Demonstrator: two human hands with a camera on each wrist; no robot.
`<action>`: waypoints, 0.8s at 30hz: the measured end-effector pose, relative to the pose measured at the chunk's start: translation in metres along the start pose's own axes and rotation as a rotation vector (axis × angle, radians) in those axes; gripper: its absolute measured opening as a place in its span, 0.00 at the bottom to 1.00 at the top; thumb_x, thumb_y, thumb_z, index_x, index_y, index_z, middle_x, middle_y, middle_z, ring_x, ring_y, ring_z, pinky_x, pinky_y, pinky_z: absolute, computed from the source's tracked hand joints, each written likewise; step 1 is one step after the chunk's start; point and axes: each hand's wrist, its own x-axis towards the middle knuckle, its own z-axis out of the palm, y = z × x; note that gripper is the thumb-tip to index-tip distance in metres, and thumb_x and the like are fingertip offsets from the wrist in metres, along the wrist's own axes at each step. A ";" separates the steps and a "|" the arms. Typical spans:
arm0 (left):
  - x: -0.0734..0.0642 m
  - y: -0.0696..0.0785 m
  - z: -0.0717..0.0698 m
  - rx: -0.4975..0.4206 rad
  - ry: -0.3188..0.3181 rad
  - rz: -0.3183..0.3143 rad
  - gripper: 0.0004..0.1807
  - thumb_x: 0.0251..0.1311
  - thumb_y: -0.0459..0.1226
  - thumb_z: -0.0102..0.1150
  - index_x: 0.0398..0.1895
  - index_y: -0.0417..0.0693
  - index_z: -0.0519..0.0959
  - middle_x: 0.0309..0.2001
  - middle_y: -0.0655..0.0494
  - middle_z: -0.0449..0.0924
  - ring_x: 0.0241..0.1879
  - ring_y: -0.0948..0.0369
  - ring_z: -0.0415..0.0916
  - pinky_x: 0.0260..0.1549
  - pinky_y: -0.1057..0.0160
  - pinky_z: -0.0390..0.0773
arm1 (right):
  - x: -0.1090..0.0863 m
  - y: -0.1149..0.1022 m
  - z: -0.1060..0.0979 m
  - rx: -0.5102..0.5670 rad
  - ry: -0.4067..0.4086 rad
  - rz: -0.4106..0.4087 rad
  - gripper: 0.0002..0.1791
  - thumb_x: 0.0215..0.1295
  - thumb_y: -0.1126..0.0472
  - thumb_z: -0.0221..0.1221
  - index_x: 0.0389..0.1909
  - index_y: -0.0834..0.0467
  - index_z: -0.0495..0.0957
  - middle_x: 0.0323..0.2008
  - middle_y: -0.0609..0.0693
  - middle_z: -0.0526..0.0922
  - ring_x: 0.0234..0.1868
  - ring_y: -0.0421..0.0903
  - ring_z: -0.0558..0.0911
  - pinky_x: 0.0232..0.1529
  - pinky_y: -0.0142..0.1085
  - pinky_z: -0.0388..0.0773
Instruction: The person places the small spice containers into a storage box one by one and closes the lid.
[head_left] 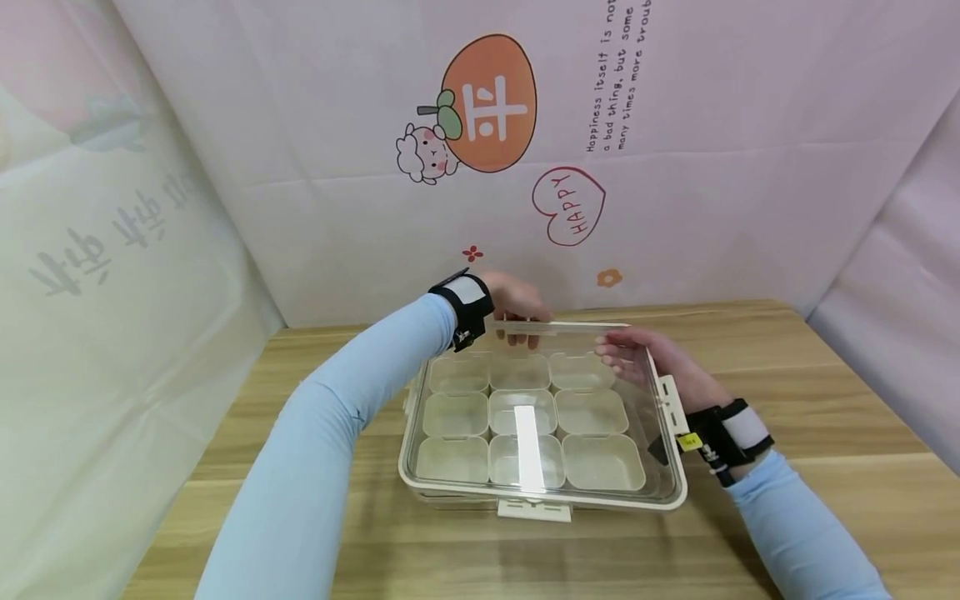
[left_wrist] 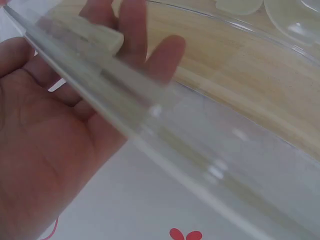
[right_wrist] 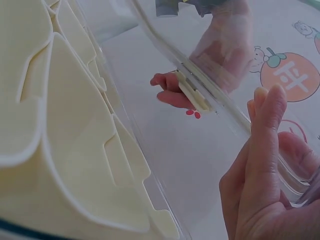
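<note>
A clear box lid (head_left: 528, 493) with a pale rim is tilted up at its far side over a box with cream compartments (head_left: 603, 462) set in rows. My left hand (head_left: 517, 300) reaches over to the far rim and grips it. In the left wrist view, the palm lies outside the rim and the fingers (left_wrist: 167, 57) show through the plastic by a pale latch (left_wrist: 100, 35). At the far right corner, my right hand (head_left: 652, 354) touches the lid with straight fingers (right_wrist: 265, 120), partly seen through it.
Everything stands on a wood-grain table (head_left: 780, 400). A printed cloth (head_left: 337, 167) hangs behind it, with more cloth at both sides. Pale latches sit on the lid's near edge (head_left: 534, 510) and right edge (head_left: 672, 404).
</note>
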 end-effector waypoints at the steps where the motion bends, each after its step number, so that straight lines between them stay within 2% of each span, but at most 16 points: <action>1: 0.001 0.000 0.000 -0.016 -0.010 -0.005 0.28 0.72 0.48 0.35 0.43 0.35 0.81 0.34 0.44 0.74 0.32 0.53 0.73 0.44 0.51 0.74 | 0.000 0.000 0.000 -0.002 0.003 0.000 0.22 0.76 0.61 0.37 0.42 0.63 0.81 0.36 0.53 0.87 0.38 0.43 0.86 0.42 0.30 0.81; 5: 0.002 0.000 0.001 -0.053 -0.009 -0.038 0.24 0.71 0.44 0.37 0.45 0.32 0.76 0.35 0.44 0.70 0.32 0.53 0.69 0.43 0.52 0.74 | 0.000 0.001 0.003 -0.003 0.041 0.003 0.20 0.76 0.61 0.39 0.41 0.62 0.81 0.36 0.53 0.87 0.38 0.43 0.86 0.41 0.31 0.81; 10: 0.004 -0.002 0.003 0.045 0.025 -0.056 0.17 0.69 0.41 0.41 0.43 0.36 0.74 0.33 0.49 0.71 0.35 0.53 0.70 0.48 0.53 0.75 | 0.000 0.003 0.008 0.017 0.016 0.013 0.20 0.76 0.63 0.37 0.41 0.63 0.79 0.36 0.55 0.87 0.37 0.45 0.86 0.40 0.31 0.81; 14: 0.000 -0.005 0.006 0.077 0.045 -0.017 0.17 0.70 0.41 0.39 0.42 0.36 0.72 0.36 0.49 0.69 0.42 0.52 0.70 0.52 0.53 0.74 | 0.000 0.003 0.010 0.042 -0.011 0.025 0.22 0.76 0.63 0.36 0.41 0.64 0.80 0.36 0.55 0.87 0.37 0.45 0.86 0.40 0.31 0.81; 16: -0.005 -0.009 0.007 0.100 0.092 0.010 0.17 0.71 0.42 0.38 0.45 0.37 0.71 0.40 0.49 0.69 0.45 0.54 0.69 0.52 0.53 0.73 | 0.000 0.003 0.010 0.040 -0.009 0.023 0.22 0.76 0.62 0.36 0.41 0.64 0.80 0.36 0.55 0.87 0.38 0.44 0.86 0.41 0.31 0.81; 20: -0.018 -0.022 0.011 0.162 0.221 0.087 0.18 0.73 0.43 0.36 0.53 0.40 0.69 0.41 0.49 0.69 0.36 0.60 0.67 0.43 0.60 0.72 | -0.001 0.003 0.011 0.017 0.016 0.017 0.22 0.76 0.62 0.36 0.41 0.63 0.80 0.36 0.54 0.87 0.38 0.43 0.86 0.41 0.31 0.81; 22: -0.026 -0.032 0.013 0.154 0.286 0.128 0.18 0.73 0.42 0.36 0.51 0.38 0.69 0.38 0.48 0.68 0.32 0.60 0.62 0.37 0.61 0.68 | -0.001 0.003 0.011 0.000 0.023 0.014 0.22 0.76 0.62 0.36 0.42 0.63 0.80 0.37 0.54 0.87 0.39 0.43 0.86 0.42 0.31 0.81; 24: -0.032 -0.045 0.016 0.146 0.349 0.160 0.18 0.73 0.42 0.36 0.51 0.38 0.70 0.39 0.49 0.70 0.34 0.59 0.65 0.38 0.62 0.69 | -0.002 0.002 0.011 -0.012 0.022 0.015 0.21 0.76 0.62 0.37 0.43 0.63 0.80 0.37 0.53 0.87 0.39 0.43 0.86 0.43 0.30 0.80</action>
